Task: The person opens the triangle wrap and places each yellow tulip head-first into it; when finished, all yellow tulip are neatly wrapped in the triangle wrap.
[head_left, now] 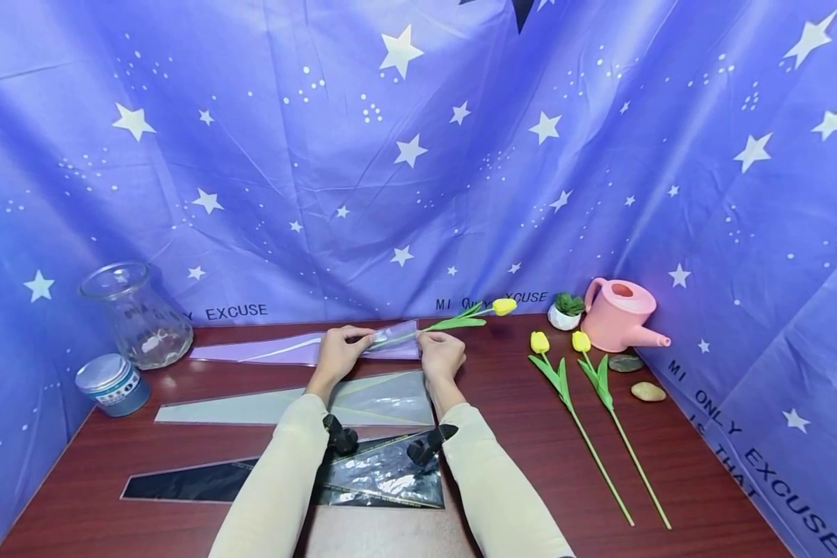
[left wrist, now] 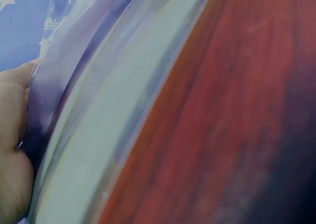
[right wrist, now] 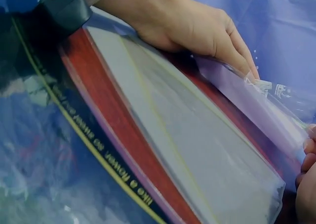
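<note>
Head view: a smooth blue cloth [head_left: 321, 147] printed with stars is hanging behind the reddish-brown, wood-grained tabletop [head_left: 711, 488]. On it, 3 flat, glossy, tapering plastic sleeves are lying crosswise: a black sleeve [head_left: 188, 482] near, a grey sleeve [head_left: 251, 404] in the middle, a purple sleeve [head_left: 286, 353] far. The purple sleeve's long axis is running left to right, its wide mouth facing right. A slim yellow tulip [head_left: 460, 321] is lining up with that axis, its stem seemingly lying under clear film, its leaves and rounded bloom jutting out right. Further right, 2 loose tulips [head_left: 561, 385] are lying with stems pointing near. The left hand [head_left: 338, 356] is pinching the purple film; the right hand [head_left: 442, 358], nearer the bloom, is curling at the mouth, apparently pinching the stem.
</note>
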The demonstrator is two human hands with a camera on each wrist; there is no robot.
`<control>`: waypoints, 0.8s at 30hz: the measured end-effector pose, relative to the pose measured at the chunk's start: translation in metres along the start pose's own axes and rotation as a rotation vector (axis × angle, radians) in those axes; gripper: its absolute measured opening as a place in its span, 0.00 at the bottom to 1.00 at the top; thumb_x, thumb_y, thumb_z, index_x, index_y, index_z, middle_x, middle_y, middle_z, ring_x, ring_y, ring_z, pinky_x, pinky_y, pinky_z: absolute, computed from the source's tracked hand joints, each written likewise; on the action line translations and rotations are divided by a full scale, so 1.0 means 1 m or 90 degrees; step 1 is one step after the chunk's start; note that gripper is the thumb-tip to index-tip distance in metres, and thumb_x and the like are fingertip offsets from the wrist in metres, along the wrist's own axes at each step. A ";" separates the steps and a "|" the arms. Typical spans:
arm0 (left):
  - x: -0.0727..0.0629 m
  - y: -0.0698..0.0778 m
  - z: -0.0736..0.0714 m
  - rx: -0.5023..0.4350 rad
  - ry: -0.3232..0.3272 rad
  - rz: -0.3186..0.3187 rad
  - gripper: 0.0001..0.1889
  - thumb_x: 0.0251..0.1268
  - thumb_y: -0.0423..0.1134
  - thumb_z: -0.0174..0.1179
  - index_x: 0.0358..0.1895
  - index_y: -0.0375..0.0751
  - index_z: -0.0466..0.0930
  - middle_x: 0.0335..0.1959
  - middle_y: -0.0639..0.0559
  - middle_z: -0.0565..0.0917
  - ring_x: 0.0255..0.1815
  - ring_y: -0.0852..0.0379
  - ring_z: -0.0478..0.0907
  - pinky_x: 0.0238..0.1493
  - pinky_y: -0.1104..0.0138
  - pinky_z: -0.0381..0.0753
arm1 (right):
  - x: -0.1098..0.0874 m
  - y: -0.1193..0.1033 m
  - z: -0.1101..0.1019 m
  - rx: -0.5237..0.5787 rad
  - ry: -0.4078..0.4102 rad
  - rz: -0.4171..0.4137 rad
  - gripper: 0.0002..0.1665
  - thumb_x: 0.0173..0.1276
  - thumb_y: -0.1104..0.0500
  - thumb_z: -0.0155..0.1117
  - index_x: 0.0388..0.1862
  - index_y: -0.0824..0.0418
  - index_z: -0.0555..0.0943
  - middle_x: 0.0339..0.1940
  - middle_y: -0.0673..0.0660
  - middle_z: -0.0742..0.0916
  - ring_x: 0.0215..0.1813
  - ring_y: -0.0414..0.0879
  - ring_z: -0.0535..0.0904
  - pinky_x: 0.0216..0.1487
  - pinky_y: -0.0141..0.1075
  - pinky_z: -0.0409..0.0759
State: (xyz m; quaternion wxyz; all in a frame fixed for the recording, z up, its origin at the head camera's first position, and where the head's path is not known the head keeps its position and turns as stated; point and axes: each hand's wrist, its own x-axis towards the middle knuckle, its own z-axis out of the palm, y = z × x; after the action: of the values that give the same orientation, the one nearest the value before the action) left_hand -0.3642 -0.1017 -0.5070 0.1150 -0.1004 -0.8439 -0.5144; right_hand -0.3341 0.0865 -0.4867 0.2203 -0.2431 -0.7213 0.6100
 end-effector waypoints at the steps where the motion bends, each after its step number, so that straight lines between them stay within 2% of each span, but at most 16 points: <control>1: 0.000 0.000 0.000 0.002 0.002 0.001 0.10 0.66 0.42 0.71 0.46 0.44 0.93 0.49 0.44 0.91 0.58 0.44 0.85 0.62 0.51 0.80 | 0.000 0.001 0.000 -0.007 -0.001 -0.008 0.04 0.52 0.59 0.81 0.25 0.57 0.93 0.29 0.55 0.93 0.59 0.62 0.79 0.70 0.46 0.70; 5: -0.001 0.000 -0.001 0.011 0.005 0.008 0.10 0.65 0.42 0.72 0.45 0.44 0.93 0.48 0.44 0.91 0.57 0.44 0.85 0.62 0.52 0.80 | -0.001 0.002 -0.004 -0.026 -0.014 -0.034 0.04 0.53 0.57 0.81 0.26 0.56 0.93 0.31 0.55 0.93 0.57 0.62 0.80 0.69 0.47 0.70; 8: -0.001 0.000 -0.001 0.016 0.005 0.009 0.10 0.66 0.43 0.72 0.45 0.44 0.93 0.48 0.44 0.91 0.57 0.45 0.85 0.63 0.53 0.80 | 0.004 0.002 -0.013 -0.013 -0.039 -0.065 0.05 0.55 0.56 0.80 0.29 0.56 0.94 0.31 0.54 0.93 0.52 0.58 0.83 0.64 0.44 0.74; 11: 0.000 0.000 -0.001 0.016 0.006 0.007 0.10 0.66 0.43 0.72 0.45 0.44 0.93 0.49 0.44 0.91 0.58 0.45 0.85 0.64 0.53 0.79 | 0.020 -0.001 -0.033 0.013 -0.077 -0.121 0.06 0.59 0.58 0.79 0.35 0.58 0.93 0.33 0.56 0.93 0.44 0.51 0.85 0.53 0.38 0.78; 13: 0.000 -0.001 -0.001 0.018 0.007 0.008 0.10 0.65 0.43 0.72 0.46 0.44 0.93 0.49 0.45 0.91 0.58 0.46 0.86 0.64 0.53 0.80 | 0.037 -0.005 -0.051 0.007 -0.111 -0.163 0.08 0.61 0.59 0.78 0.39 0.59 0.92 0.35 0.57 0.92 0.40 0.46 0.84 0.45 0.33 0.79; 16: 0.001 -0.002 0.000 0.022 0.011 0.012 0.10 0.65 0.43 0.72 0.45 0.45 0.93 0.48 0.45 0.92 0.57 0.46 0.86 0.63 0.54 0.80 | 0.067 -0.012 -0.081 -0.047 -0.152 -0.211 0.10 0.64 0.58 0.77 0.43 0.60 0.91 0.41 0.60 0.92 0.38 0.39 0.81 0.40 0.26 0.77; 19: 0.002 -0.001 0.000 0.024 0.008 0.014 0.10 0.65 0.43 0.72 0.45 0.45 0.93 0.48 0.46 0.92 0.57 0.46 0.86 0.63 0.53 0.80 | 0.096 -0.013 -0.108 -0.131 -0.199 -0.245 0.12 0.66 0.58 0.76 0.46 0.60 0.91 0.45 0.60 0.92 0.38 0.37 0.80 0.38 0.24 0.76; 21: 0.001 -0.001 0.000 0.024 0.004 0.013 0.10 0.65 0.43 0.72 0.46 0.46 0.93 0.48 0.46 0.92 0.57 0.46 0.86 0.63 0.53 0.80 | 0.112 -0.010 -0.121 -0.182 -0.231 -0.256 0.12 0.67 0.58 0.74 0.47 0.60 0.91 0.47 0.61 0.92 0.42 0.41 0.81 0.41 0.27 0.76; 24: 0.000 -0.001 0.000 0.024 0.002 0.011 0.10 0.66 0.43 0.72 0.46 0.46 0.94 0.48 0.46 0.92 0.57 0.46 0.86 0.63 0.53 0.80 | 0.127 -0.006 -0.133 -0.243 -0.279 -0.258 0.12 0.68 0.58 0.73 0.49 0.59 0.90 0.53 0.61 0.90 0.54 0.50 0.83 0.52 0.37 0.77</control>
State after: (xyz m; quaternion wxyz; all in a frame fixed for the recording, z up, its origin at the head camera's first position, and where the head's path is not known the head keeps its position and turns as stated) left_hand -0.3648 -0.1016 -0.5078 0.1229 -0.1045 -0.8523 -0.4975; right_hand -0.3527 0.2673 -0.4570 0.1277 0.0051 -0.8860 0.4458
